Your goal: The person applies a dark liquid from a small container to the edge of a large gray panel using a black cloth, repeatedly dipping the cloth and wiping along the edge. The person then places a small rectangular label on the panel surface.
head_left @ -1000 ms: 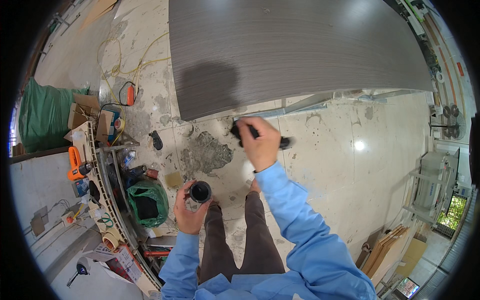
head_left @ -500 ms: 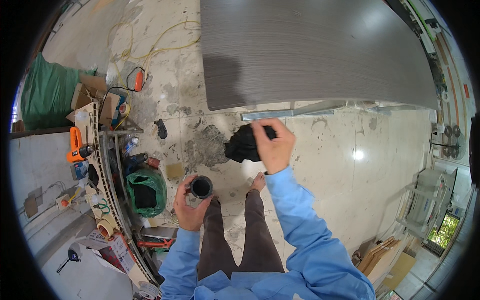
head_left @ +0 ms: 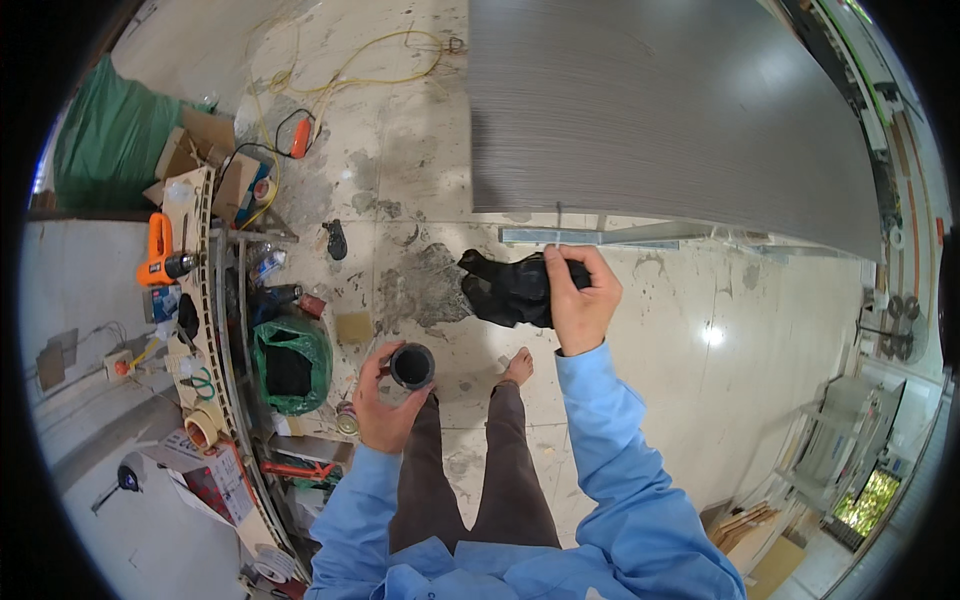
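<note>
My left hand [head_left: 384, 418] is closed round a short dark cup [head_left: 412, 366], thumb and fingers on its sides. The cup's round mouth faces up, and its inside looks dark. Farther out and to the right, my right hand [head_left: 586, 302] grips the right end of a crumpled black plastic bag [head_left: 508, 290] between thumb and fingers. The bag hangs out toward the left above the floor, apart from the cup. Whether anything is inside it I cannot tell.
A large grey panel [head_left: 660, 110] lies ahead on a metal frame [head_left: 600, 238]. On the left, a narrow shelf [head_left: 190, 210] carries an orange heat gun [head_left: 160, 258]. Below it stands a green bag [head_left: 318, 345] with dark contents. A yellow cable [head_left: 375, 50] trails over the floor.
The bag was bunched up before and now stretches out longer. My right hand has moved to the right with it. My left hand still holds the cup; the view has shifted slightly.
</note>
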### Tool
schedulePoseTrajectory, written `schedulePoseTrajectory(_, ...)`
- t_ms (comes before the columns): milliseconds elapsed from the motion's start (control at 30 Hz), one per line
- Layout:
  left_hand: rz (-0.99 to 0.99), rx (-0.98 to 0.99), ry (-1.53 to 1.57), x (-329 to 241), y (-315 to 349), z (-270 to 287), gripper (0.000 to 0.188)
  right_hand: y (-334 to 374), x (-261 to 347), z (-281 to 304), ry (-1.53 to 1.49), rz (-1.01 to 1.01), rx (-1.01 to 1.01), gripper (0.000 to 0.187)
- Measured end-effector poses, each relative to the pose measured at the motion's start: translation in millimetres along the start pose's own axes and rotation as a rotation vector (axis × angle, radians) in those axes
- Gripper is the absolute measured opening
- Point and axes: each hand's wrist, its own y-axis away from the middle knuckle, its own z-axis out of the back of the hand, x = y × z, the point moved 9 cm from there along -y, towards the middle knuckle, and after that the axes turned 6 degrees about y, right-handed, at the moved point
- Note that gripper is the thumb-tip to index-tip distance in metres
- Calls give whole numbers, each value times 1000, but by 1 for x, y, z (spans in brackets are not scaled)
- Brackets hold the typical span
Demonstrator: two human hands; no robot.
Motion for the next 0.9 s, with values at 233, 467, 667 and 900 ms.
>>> schedulePoseTrajectory(233, 40, -2, 3, 6, 1, 5, 62, 8, 21, -34, 47, 89, 134, 6)
schedulePoseTrajectory(467, 68, -34, 42, 11, 4, 15, 63, 9, 12, -16, 70, -29, 48, 8)
schedulePoseTrajectory(667, 84, -32, 35, 14, 4, 19, 62, 12, 17, -41, 40, 56, 215, 12)
schedulePoseTrajectory(900, 29, -55, 7, 12, 5, 21, 63, 16, 22, -50, 24, 40, 263, 12)
